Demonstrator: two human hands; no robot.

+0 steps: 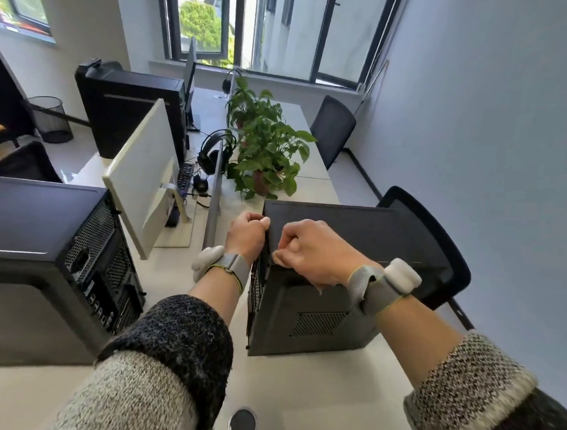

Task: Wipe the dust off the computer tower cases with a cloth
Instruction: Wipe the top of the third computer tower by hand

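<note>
A black computer tower case [336, 241] stands on the white desk [317, 387] right in front of me, its vented side facing me. My left hand [247, 236] grips the case's top left edge with curled fingers. My right hand [310, 253] sits on the top near that same edge, fingers curled against the near rim. A small pale bit shows under its fingers; I cannot tell if it is a cloth. A second tower [48, 270] stands at the left, rear panel toward the middle. A third tower [128, 108] stands farther back.
A white monitor [142, 179] stands between the left towers. Behind the divider are headphones [213, 152], a keyboard and potted plants [269, 153]. Two black chairs [434, 239] stand at the desk's right side. A cable grommet [242, 425] sits in the desk near me.
</note>
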